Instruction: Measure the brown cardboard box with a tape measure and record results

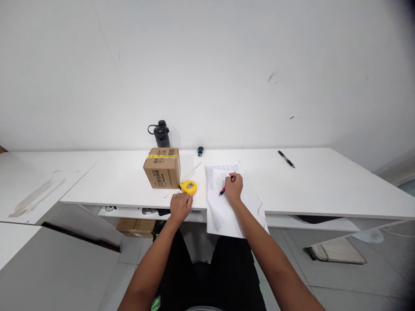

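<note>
A red and black pen [222, 191] is gripped in my right hand [234, 187], its tip pointing down-left over a stack of white paper [220, 211]. The stack overhangs the desk's front edge, and its top sheet has some text along the far and left margins. At the desk edge, my left hand [180, 207] is closed, with its fingertips against the near side of a yellow tape measure [188, 187]. How firmly it grips is hard to see. Just left of the tape measure stands a brown cardboard box [162, 175] with yellow tape across its top.
Behind the box is a dark water bottle [162, 134]. A small dark blue object [200, 150] lies near the wall. A black pen [286, 159] rests on the white desk [311, 190] at right. Beneath the desk, a shelf [129, 213] holds several items.
</note>
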Action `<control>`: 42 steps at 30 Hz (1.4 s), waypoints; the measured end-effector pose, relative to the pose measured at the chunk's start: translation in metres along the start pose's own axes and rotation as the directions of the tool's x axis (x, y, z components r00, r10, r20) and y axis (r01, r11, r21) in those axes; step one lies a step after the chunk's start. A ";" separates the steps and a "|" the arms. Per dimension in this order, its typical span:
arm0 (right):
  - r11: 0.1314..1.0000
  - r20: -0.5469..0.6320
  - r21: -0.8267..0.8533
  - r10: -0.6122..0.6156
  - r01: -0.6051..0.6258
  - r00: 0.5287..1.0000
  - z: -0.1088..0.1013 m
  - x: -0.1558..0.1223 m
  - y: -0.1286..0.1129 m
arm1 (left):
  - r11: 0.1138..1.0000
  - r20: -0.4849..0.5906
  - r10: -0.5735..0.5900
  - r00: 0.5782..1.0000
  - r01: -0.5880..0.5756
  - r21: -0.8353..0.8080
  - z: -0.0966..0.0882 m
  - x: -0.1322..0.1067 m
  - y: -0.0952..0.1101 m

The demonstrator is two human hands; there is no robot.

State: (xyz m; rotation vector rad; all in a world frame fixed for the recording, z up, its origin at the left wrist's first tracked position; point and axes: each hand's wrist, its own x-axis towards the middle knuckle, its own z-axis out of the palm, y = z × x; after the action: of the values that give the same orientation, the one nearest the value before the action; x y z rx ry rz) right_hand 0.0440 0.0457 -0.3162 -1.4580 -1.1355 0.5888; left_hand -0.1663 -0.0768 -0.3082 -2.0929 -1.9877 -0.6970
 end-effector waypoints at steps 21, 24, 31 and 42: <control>0.722 0.423 0.240 -0.679 0.649 0.600 -0.044 -0.132 -0.099 | 0.510 0.158 -0.328 0.931 0.315 -0.800 -0.113 -0.020 0.078; 0.785 0.387 0.285 -0.620 0.551 0.683 -0.035 -0.136 -0.105 | 0.873 0.041 -0.139 0.989 0.142 -0.467 -0.131 -0.024 0.084; 0.755 0.458 0.620 -0.128 -0.213 0.880 -0.052 -0.125 -0.121 | 0.981 -0.064 -0.178 0.982 0.182 0.069 -0.172 0.041 0.018; 0.526 0.773 0.597 -0.175 -0.606 0.610 -0.109 -0.112 -0.149 | 0.968 0.174 0.142 0.975 -0.173 0.181 -0.141 0.092 -0.067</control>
State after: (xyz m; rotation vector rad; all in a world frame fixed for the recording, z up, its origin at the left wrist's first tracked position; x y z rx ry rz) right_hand 0.0447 -0.1185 -0.1762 -0.4258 -0.9815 1.8400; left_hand -0.2620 -0.0486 -0.1564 -2.2149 -1.8514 -0.3009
